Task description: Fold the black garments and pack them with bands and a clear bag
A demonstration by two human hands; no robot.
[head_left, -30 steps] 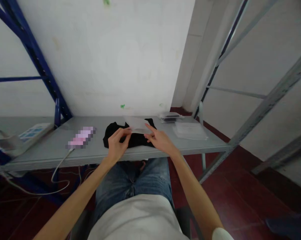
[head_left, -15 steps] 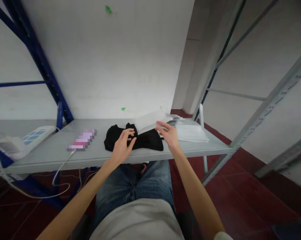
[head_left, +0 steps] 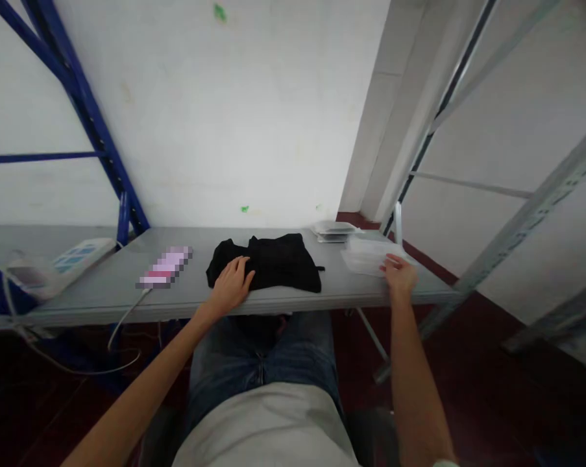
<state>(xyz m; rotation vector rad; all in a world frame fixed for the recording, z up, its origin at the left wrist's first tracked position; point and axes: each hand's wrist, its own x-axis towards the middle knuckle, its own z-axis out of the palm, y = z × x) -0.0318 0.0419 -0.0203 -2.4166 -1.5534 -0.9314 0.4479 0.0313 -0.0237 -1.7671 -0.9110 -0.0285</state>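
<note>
A black cloth garment (head_left: 283, 259) lies spread on the grey shelf, a short strap poking out on its right side. My left hand (head_left: 233, 283) rests on the garment's left part with its fingers laid out flat. At the right end of the shelf, my right hand (head_left: 400, 275) has thumb and fingers closed on the edge of a translucent plastic bag (head_left: 365, 255). Other clear bags appear to lie with it; their layers are hard to tell apart.
A small stack of white flat packets (head_left: 335, 228) sits at the back edge. To the left are a blurred-out phone (head_left: 166, 267) on a white cable and a power strip (head_left: 81, 256). Blue rack posts (head_left: 93, 123) and a grey metal frame (head_left: 511, 227) flank the grey shelf (head_left: 273, 303).
My right hand has moved right, away from the garment, to the bags. The translucent sheet no longer hangs over the garment, which now lies flatter. My left hand has flattened onto the cloth.
</note>
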